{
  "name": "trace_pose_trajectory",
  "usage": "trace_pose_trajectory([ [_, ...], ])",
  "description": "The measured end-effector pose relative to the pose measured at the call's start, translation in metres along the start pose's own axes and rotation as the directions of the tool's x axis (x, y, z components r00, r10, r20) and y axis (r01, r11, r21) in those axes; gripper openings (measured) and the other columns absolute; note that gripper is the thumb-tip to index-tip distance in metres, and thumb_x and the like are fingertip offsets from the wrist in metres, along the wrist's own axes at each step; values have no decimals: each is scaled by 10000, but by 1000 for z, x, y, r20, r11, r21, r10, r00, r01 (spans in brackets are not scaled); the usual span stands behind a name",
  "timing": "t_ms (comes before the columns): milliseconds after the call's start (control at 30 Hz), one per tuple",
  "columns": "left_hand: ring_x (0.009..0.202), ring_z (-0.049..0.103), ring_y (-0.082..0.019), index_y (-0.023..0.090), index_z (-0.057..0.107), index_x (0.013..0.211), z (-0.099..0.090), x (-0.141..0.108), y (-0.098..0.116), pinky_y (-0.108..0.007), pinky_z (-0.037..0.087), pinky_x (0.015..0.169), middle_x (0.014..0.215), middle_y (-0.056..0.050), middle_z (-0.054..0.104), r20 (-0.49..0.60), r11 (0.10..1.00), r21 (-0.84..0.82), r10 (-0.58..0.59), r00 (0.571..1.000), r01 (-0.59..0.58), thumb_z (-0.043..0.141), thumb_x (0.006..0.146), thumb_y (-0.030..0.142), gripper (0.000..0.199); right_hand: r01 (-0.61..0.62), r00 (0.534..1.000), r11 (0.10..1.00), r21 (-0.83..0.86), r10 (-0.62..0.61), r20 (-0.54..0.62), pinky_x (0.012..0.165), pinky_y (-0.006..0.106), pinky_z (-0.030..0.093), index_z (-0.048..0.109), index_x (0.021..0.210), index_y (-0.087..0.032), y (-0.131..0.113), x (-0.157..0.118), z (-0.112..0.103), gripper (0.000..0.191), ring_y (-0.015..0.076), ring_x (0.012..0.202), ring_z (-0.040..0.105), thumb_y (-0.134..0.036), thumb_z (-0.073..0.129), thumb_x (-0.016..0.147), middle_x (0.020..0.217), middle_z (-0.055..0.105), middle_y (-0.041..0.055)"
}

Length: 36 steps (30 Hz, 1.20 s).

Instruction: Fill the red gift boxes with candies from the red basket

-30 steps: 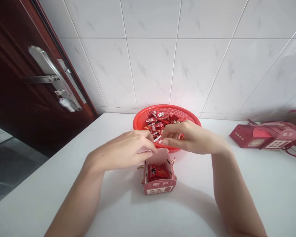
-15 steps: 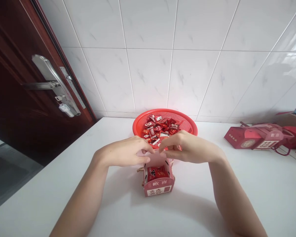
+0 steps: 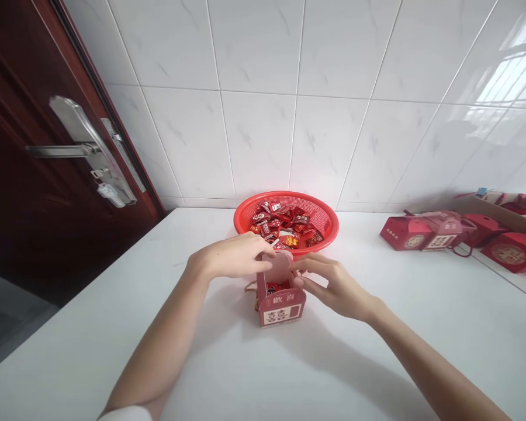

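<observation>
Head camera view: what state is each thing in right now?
Left hand, thumb and fingers parted; contact unclear
Right hand, thumb and forefinger parted; contact unclear
Small gift box, upright, top open
Red packet, partly hidden inside that box
Red basket, holding wrapped sweets
Leftmost gift box at right, closed
Cardboard box, open-topped
Door, shut or ajar unclear
Door handle, level
Keys, hanging

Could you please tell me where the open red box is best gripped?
Probably by both side walls of the open red box, coming from left and right: it stands upright with its top open and a red packet inside.
</observation>
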State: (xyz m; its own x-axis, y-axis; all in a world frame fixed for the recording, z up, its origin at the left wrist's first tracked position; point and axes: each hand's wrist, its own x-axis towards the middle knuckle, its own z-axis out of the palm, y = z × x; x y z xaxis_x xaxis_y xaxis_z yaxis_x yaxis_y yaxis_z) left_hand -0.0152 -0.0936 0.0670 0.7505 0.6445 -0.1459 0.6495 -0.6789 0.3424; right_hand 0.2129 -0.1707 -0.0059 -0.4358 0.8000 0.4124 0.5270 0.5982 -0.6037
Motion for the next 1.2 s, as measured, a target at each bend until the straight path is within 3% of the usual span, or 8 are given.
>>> trace_pose_trajectory([
  [133,749,617,-192,200,649,768,4,2,4,-276,375,631,826,-33,689,46,1000,-12,-25,999,26,523,891,287,196,95,995,995,24,-94,-34,878,396,579,703,1184,-226,1,-10,20,266,248,1039,685,-374,543,1031,1164,727,114],
  [267,719,593,-193,188,605,711,9,4,8,-290,352,602,771,-40,656,19,998,31,-50,999,49,492,921,282,256,141,987,990,12,-139,-85,928,442,577,709,1141,-232,7,-19,34,229,277,1101,678,-377,621,987,1211,716,127],
  [533,590,532,-167,199,475,645,23,14,22,-298,286,553,569,8,529,0,985,172,4,1000,-4,512,955,231,314,0,966,988,157,41,-255,889,403,591,667,1026,-233,11,-30,54,141,253,1091,689,-321,557,1018,1164,731,114],
  [633,680,605,-206,192,495,618,30,19,31,-301,315,583,620,-24,589,-30,954,299,-24,999,32,584,935,209,330,-17,955,983,180,70,-289,935,422,576,665,1048,-237,9,-31,60,165,264,1127,677,-339,538,1025,1124,739,108],
  [767,887,662,-302,185,601,730,38,23,40,-330,389,688,765,-95,679,-60,935,345,-60,996,77,631,920,195,193,-46,947,978,203,108,-303,947,428,567,669,1046,-237,9,-31,64,188,270,1122,677,-364,532,1025,1125,736,109],
  [867,908,659,-322,183,592,749,38,24,39,-341,389,702,779,-112,685,-39,937,342,-65,997,75,610,935,218,191,-49,939,978,202,114,-325,924,414,571,666,1022,-235,10,-31,65,183,266,1099,684,-368,541,1019,1122,735,109],
  [1033,632,574,-191,203,440,625,28,19,24,-299,319,565,625,-21,587,66,964,265,-27,997,9,482,963,196,342,-42,921,987,156,99,-376,885,407,572,655,985,-235,12,-31,62,126,262,1047,694,-342,588,990,1121,735,112],
  [1200,583,496,-156,199,450,620,21,11,16,-289,320,554,631,7,561,123,995,81,50,991,-60,455,858,63,274,-43,923,991,124,87,-375,881,415,575,640,995,-241,13,-31,59,109,264,1040,694,-326,573,989,1118,731,114],
])
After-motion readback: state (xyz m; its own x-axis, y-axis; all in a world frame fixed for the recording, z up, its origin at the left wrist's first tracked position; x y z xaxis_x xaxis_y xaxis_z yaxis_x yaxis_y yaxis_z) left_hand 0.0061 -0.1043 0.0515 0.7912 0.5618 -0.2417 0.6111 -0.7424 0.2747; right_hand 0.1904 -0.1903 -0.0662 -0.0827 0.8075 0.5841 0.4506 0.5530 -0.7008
